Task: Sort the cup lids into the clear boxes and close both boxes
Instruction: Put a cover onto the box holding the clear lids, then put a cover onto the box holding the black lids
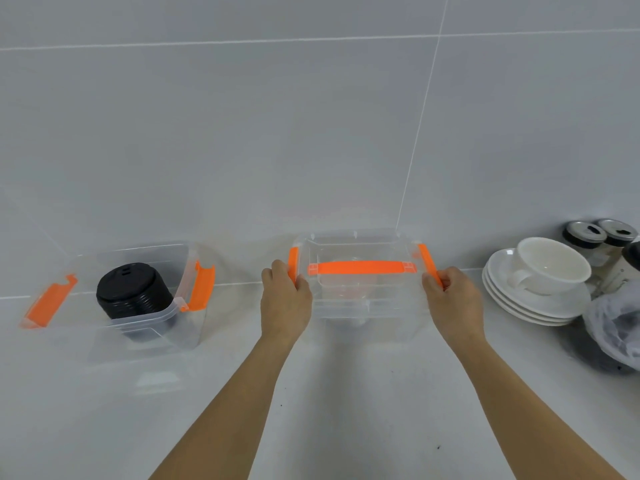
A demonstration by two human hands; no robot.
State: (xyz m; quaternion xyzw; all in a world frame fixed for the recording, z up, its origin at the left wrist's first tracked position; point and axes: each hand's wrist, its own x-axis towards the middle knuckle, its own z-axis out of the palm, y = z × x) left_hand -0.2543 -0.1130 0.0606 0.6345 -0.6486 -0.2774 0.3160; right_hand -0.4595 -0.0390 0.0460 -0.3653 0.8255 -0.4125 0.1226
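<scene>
Grey tiled wall, pale counter (346, 410). My left hand (285, 303) and right hand (452, 301) each pinch an orange latch (430, 265) on the lidded clear box (356, 306); uneven pressing could leave one side unclipped.

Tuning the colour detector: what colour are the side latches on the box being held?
Bright orange latches, clearest in the head view.

One head-worn camera looks forward and down along both forearms. It faces a tiled wall (242, 133) and sits close above the pale tabletop (363, 410).
</scene>
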